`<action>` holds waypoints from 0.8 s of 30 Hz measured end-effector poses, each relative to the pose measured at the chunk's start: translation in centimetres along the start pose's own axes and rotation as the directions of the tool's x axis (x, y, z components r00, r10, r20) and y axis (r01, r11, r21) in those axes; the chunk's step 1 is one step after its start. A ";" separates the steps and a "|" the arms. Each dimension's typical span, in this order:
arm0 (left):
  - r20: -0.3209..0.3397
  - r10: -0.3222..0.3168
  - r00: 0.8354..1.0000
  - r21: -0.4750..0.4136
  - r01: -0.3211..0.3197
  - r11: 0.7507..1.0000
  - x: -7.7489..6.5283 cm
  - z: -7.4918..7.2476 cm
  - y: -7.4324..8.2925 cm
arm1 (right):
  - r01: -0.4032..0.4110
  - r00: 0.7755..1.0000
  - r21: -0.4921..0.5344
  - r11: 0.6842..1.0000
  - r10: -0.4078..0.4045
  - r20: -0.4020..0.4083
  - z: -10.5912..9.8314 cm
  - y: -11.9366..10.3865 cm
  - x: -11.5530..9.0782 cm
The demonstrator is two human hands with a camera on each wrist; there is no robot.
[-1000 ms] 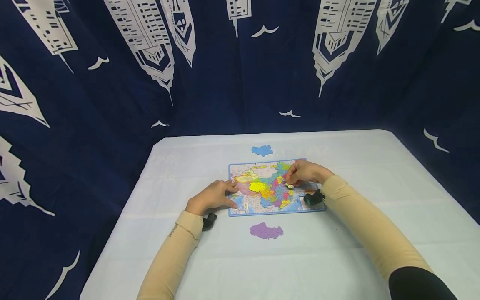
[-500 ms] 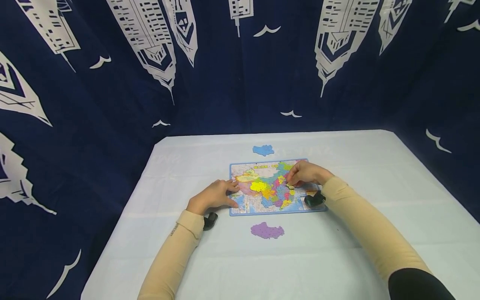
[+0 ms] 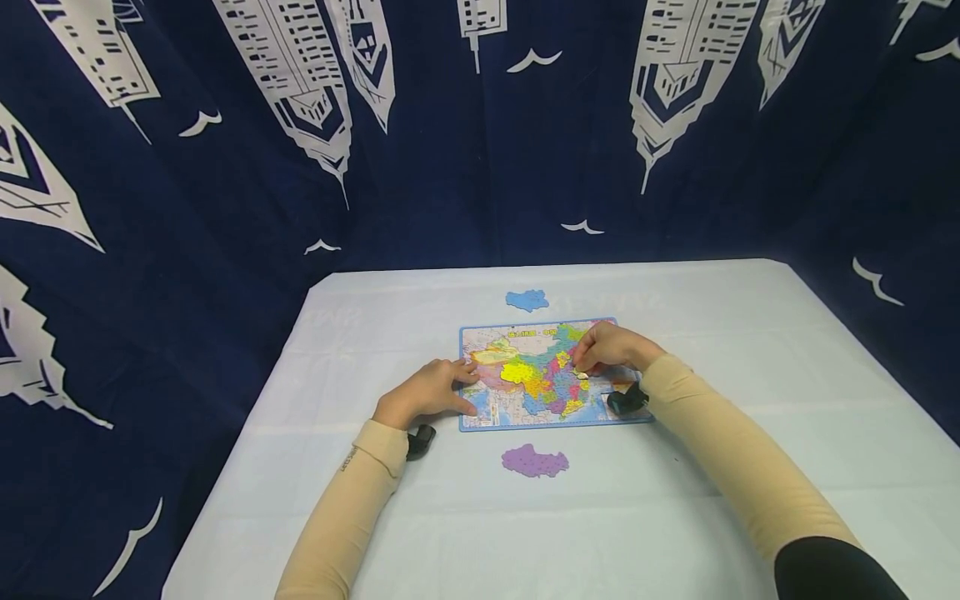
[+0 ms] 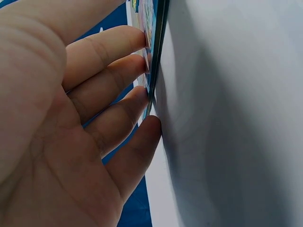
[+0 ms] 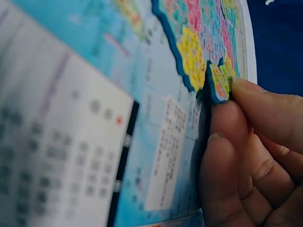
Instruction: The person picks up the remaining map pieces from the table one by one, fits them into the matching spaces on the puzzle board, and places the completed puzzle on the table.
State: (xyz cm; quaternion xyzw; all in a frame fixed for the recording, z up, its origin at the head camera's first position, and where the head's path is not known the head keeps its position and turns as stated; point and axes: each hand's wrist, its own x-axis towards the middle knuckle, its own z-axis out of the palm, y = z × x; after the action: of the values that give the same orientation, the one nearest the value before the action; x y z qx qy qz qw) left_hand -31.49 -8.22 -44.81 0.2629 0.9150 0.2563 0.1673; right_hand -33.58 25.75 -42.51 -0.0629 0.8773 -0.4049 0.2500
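Observation:
A map jigsaw board (image 3: 495, 337) with a blue rim lies on the table, many coloured pieces set in it. My left hand (image 3: 427, 392) rests at the board's left edge, fingers spread; in the left wrist view, fingertips (image 4: 137, 66) touch the edge. Over the map's right part, my right hand (image 3: 611, 346) pinches a small yellow-green puzzle piece (image 5: 219, 82) between thumb and forefinger. The right wrist view has this piece tilted just off the board, beside a yellow piece (image 5: 191, 59) that sits on the map. The spot beneath the held piece is partly hidden.
A blue map-shaped piece (image 3: 527, 300) lies beyond the board, and a purple one (image 3: 535, 461) on the near side. The white-covered table (image 3: 675, 517) reaches to a dark blue curtain (image 3: 480, 167) printed with white buildings and birds.
My right hand keeps its pinch on the small puzzle piece and shifts very slightly over the same part of the map. The left hand stays at the board's edge.

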 end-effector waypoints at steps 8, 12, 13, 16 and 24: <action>0.003 0.001 1.000 -0.008 -0.001 1.000 -0.1 -0.1 0.1 | -0.007 1.000 -0.026 1.000 0.007 -0.017 0.3 -0.2 -0.1; 0.000 0.006 1.000 -0.009 -0.006 1.000 -0.1 -0.1 0.1 | -0.009 0.999 -0.040 0.999 0.008 -0.034 0.4 -0.5 -0.3; 0.000 0.008 1.000 -0.005 -0.008 1.000 -0.1 -0.1 0.1 | -0.017 0.999 -0.038 0.999 0.015 -0.039 0.5 -0.6 -0.3; -0.003 0.011 1.000 0.004 -0.011 1.000 -0.1 -0.1 0.1 | -0.031 0.998 -0.048 0.998 0.029 -0.047 0.6 -0.7 -0.3; 0.000 -0.006 1.000 0.006 0.006 1.000 -0.2 -0.2 0.3 | -0.064 0.997 -0.090 0.994 0.059 -0.059 0.7 -1.4 -0.2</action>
State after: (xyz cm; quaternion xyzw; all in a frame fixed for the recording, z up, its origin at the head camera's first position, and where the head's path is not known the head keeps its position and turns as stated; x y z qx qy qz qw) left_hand -31.26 -8.18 -44.47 0.2609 0.9165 0.2530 0.1674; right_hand -33.18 24.40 -41.84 -0.0358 0.9031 -0.3579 0.2346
